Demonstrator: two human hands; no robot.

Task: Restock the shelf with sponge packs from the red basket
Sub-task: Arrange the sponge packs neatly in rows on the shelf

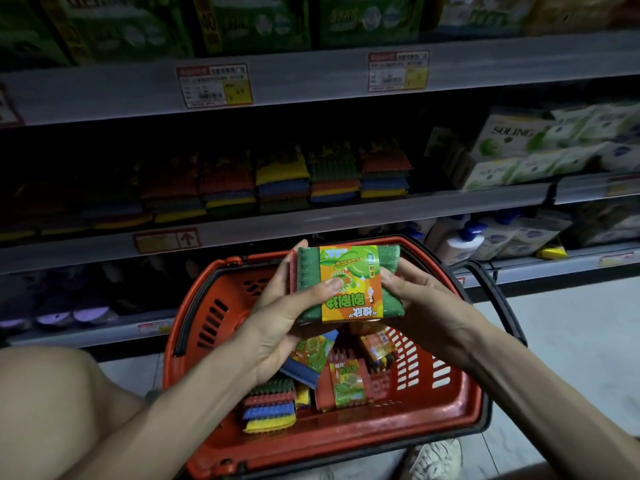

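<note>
- Red basket (311, 441) sits on the floor just below the hands, with a bare knee (52, 393) to its left and a shoe (433, 459) at its near rim.
- Loose sponge packs (270, 407) lie jumbled inside the basket, several left, so restocking looks only partly done.
- Left hand (287, 317) grips the left end of one sponge pack (349, 282), thumb across the top face and fingers curled under.
- Right hand (419, 299) pinches the right end, fingers wrapped round the edge.
- Held pack is clear above the basket, flat face up. Its long axis runs hand to hand, and the label print reads upside down from here.
- Target shelf (346, 216) lies straight ahead and above the hands; neither hand looks clearly nearer.
- Stocked row (284, 181) stands on edge. Its right end is almost directly beyond the held pack.
- Probable next move: lift forward and tip the pack upright to match. The shelf is too dim to pick out a free slot.
- Price tags (214, 86) hang on the shelf above.
</note>
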